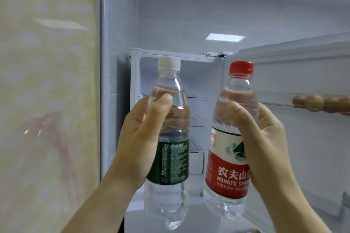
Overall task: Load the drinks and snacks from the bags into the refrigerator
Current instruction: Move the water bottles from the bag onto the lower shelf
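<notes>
The left hand [140, 134] is wrapped around the middle of a white-capped water bottle [169, 111] with a green label; the right hand [265, 142] grips a red-capped water bottle [231, 138] with a red and white label. Both bottles are upright, held side by side but apart, in front of the open refrigerator [170, 24]. Neither bottle rests on any surface yet. Inside, the visible glass shelves [197, 121] carry no drinks or snacks. The open door [303, 66] stands at the right; its upper rack holds a row of brown eggs [320, 105]. The bags named in the task are out of view, so the remaining quantity cannot be determined. Judgement: loading is at an early stage, with these two bottles awaiting placement on a shelf or door rack, and snacks outstanding.
</notes>
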Demonstrator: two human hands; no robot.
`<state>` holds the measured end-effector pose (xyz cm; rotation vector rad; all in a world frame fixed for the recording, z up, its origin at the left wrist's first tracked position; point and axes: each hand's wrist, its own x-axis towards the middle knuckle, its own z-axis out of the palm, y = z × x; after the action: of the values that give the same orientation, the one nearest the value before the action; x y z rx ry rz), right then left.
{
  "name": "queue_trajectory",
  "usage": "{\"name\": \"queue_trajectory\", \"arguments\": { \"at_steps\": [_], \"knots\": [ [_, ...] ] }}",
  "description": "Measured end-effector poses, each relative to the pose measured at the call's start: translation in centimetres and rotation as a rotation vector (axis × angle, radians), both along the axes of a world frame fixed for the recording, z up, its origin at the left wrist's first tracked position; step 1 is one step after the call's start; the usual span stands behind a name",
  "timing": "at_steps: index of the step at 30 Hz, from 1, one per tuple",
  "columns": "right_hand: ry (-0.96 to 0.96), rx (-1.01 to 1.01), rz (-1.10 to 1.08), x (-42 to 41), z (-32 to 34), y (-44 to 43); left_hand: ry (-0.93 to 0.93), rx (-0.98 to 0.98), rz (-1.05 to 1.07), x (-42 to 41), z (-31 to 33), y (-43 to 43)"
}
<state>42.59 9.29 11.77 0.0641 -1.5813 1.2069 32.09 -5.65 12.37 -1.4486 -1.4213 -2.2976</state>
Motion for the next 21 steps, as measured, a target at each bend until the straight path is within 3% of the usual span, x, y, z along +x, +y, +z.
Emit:
{"name": "queue_trajectory", "arguments": {
  "at_steps": [9, 21],
  "knots": [
    [-0.007, -0.021, -0.004, -6.1, -0.2, 2.0, -0.02, -0.008, 0.013, -5.8, -0.6, 2.1],
    [-0.009, -0.027, 0.101, -12.6, -0.2, 11.5, -0.052, 0.004, 0.054, -10.8, -0.7, 11.3]
  ]
}}
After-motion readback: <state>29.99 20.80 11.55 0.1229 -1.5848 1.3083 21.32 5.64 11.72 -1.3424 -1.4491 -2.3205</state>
